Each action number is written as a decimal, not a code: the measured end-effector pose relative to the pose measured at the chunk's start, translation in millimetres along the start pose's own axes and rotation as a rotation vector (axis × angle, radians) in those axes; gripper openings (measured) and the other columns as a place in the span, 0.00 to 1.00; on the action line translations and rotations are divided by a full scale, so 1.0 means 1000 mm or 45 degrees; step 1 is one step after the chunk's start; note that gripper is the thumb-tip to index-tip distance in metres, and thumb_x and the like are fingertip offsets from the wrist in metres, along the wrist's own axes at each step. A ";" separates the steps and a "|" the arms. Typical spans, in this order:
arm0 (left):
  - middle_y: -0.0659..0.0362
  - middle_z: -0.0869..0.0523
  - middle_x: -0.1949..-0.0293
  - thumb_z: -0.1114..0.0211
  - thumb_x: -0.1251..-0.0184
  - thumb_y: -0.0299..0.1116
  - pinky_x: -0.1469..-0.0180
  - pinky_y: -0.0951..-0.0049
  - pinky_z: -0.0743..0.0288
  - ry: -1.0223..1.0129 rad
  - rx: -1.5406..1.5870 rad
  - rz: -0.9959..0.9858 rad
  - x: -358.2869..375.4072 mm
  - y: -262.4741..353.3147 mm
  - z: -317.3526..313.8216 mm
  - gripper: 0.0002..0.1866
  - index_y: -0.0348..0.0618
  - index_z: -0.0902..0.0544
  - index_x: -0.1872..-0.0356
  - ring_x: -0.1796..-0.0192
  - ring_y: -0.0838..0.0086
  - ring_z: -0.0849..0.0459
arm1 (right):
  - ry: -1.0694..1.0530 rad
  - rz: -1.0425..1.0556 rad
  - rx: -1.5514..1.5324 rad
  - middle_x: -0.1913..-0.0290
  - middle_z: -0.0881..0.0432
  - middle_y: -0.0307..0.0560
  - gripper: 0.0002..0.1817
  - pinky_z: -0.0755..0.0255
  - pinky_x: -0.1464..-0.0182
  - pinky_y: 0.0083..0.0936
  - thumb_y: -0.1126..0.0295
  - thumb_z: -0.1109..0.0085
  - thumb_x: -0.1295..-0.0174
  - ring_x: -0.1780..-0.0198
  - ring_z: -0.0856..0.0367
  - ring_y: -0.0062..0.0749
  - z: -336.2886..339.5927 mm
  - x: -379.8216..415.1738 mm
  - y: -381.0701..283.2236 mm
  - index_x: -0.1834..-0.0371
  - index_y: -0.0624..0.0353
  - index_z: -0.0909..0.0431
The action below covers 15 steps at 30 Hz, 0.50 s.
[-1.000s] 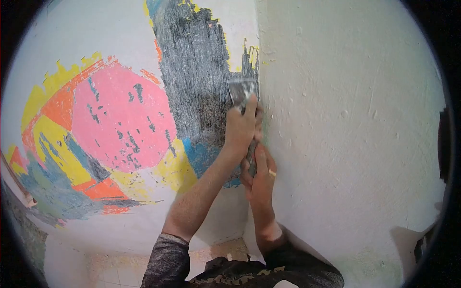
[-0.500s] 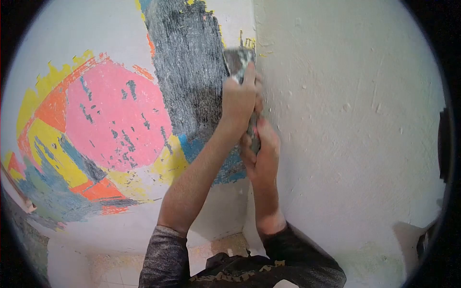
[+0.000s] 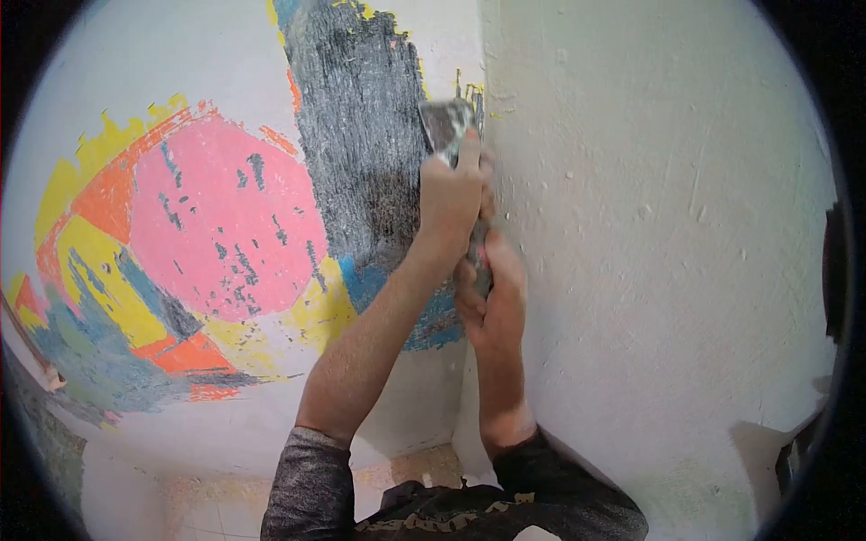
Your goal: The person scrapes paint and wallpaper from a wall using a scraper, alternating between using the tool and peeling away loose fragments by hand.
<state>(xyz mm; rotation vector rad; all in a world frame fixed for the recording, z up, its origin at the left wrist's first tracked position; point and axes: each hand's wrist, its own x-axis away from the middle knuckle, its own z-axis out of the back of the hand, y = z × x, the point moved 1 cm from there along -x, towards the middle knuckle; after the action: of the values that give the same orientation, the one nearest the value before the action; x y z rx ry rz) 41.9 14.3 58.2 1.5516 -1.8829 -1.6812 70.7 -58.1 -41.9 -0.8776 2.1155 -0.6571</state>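
Both my hands are closed around one scraper, a putty knife with a wide, smudged metal blade. My left hand grips it near the blade, one finger stretched along the metal. Lower down, my right hand wraps round the end of the handle. The blade lies against the painted wall close to the inside corner, at the right edge of a dark grey, streaky patch. Small yellow and grey marks show just above the blade. Most of the handle is hidden by my fingers.
A pink round shape with yellow, orange and blue areas around it covers the left wall, its paint broken in spots. The plain, bumpy side wall meets it at the corner on my right. Dark objects stand at the far right edge.
The scraper and both hands sit slightly lower against the wall. More grey shows beside the corner above the blade. The whole view has shifted a little.
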 end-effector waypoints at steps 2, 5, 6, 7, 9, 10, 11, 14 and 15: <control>0.68 0.33 0.86 0.45 0.30 0.43 0.85 0.78 0.42 0.037 -0.063 0.065 0.019 -0.014 0.009 0.15 0.43 0.25 0.72 0.87 0.82 0.36 | -0.019 0.081 0.163 0.79 0.27 0.33 0.12 0.50 0.91 0.09 0.59 0.54 0.31 0.89 0.42 0.08 0.006 0.013 0.007 0.63 0.56 0.28; 0.69 0.33 0.85 0.45 0.30 0.43 0.84 0.78 0.42 0.044 -0.173 0.101 0.019 -0.015 0.012 0.15 0.43 0.25 0.72 0.86 0.83 0.36 | 0.151 -0.129 -0.092 0.80 0.27 0.33 0.14 0.50 0.91 0.08 0.57 0.53 0.32 0.90 0.42 0.08 -0.008 0.025 0.001 0.63 0.56 0.29; 0.69 0.32 0.85 0.45 0.30 0.44 0.84 0.79 0.42 0.030 -0.199 0.064 0.016 -0.014 0.011 0.16 0.43 0.25 0.73 0.86 0.83 0.35 | 0.125 -0.125 -0.161 0.80 0.27 0.33 0.14 0.50 0.91 0.08 0.57 0.54 0.31 0.90 0.42 0.08 -0.008 0.017 0.001 0.62 0.57 0.29; 0.69 0.32 0.85 0.45 0.30 0.44 0.84 0.79 0.42 0.030 -0.197 0.073 0.012 -0.012 0.009 0.16 0.43 0.25 0.73 0.86 0.83 0.35 | 0.097 -0.121 -0.229 0.80 0.27 0.33 0.14 0.50 0.91 0.08 0.57 0.54 0.31 0.90 0.42 0.08 -0.009 0.012 -0.001 0.61 0.57 0.29; 0.69 0.32 0.85 0.46 0.30 0.44 0.84 0.79 0.42 -0.041 0.054 0.069 0.003 -0.005 0.003 0.17 0.43 0.25 0.75 0.85 0.85 0.36 | 0.113 -0.130 -0.208 0.80 0.27 0.33 0.14 0.50 0.91 0.09 0.57 0.55 0.30 0.90 0.42 0.08 -0.016 0.011 -0.010 0.61 0.57 0.29; 0.69 0.32 0.85 0.46 0.30 0.44 0.84 0.79 0.42 -0.041 0.055 0.061 0.007 -0.002 0.002 0.17 0.43 0.25 0.75 0.85 0.85 0.36 | 0.117 -0.132 -0.190 0.80 0.27 0.33 0.14 0.51 0.91 0.09 0.57 0.55 0.30 0.91 0.43 0.08 -0.020 0.010 -0.013 0.61 0.57 0.29; 0.70 0.33 0.85 0.46 0.30 0.43 0.84 0.79 0.43 0.018 -0.051 0.097 0.015 -0.001 0.003 0.17 0.43 0.25 0.74 0.86 0.84 0.36 | 0.112 -0.132 -0.187 0.80 0.27 0.33 0.14 0.51 0.91 0.09 0.57 0.55 0.30 0.91 0.43 0.08 -0.018 0.014 -0.011 0.61 0.57 0.29; 0.70 0.33 0.85 0.46 0.30 0.43 0.84 0.78 0.43 0.077 -0.166 0.122 0.024 -0.014 0.008 0.16 0.42 0.25 0.74 0.86 0.83 0.37 | 0.132 -0.133 -0.178 0.80 0.27 0.33 0.14 0.50 0.91 0.09 0.58 0.55 0.30 0.91 0.43 0.08 -0.009 0.024 -0.001 0.63 0.57 0.29; 0.69 0.34 0.85 0.45 0.30 0.43 0.84 0.77 0.43 0.082 -0.168 0.124 0.026 -0.013 0.007 0.16 0.43 0.26 0.74 0.87 0.83 0.37 | 0.128 -0.123 -0.167 0.80 0.26 0.34 0.14 0.50 0.91 0.09 0.58 0.56 0.30 0.91 0.44 0.08 -0.008 0.021 -0.001 0.63 0.57 0.29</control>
<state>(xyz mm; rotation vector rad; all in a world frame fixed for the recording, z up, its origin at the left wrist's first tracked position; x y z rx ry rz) 33.2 1.2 33.6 1.4224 -1.7485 -1.6569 54.3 -72.8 -45.7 -1.0434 2.2376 -0.6289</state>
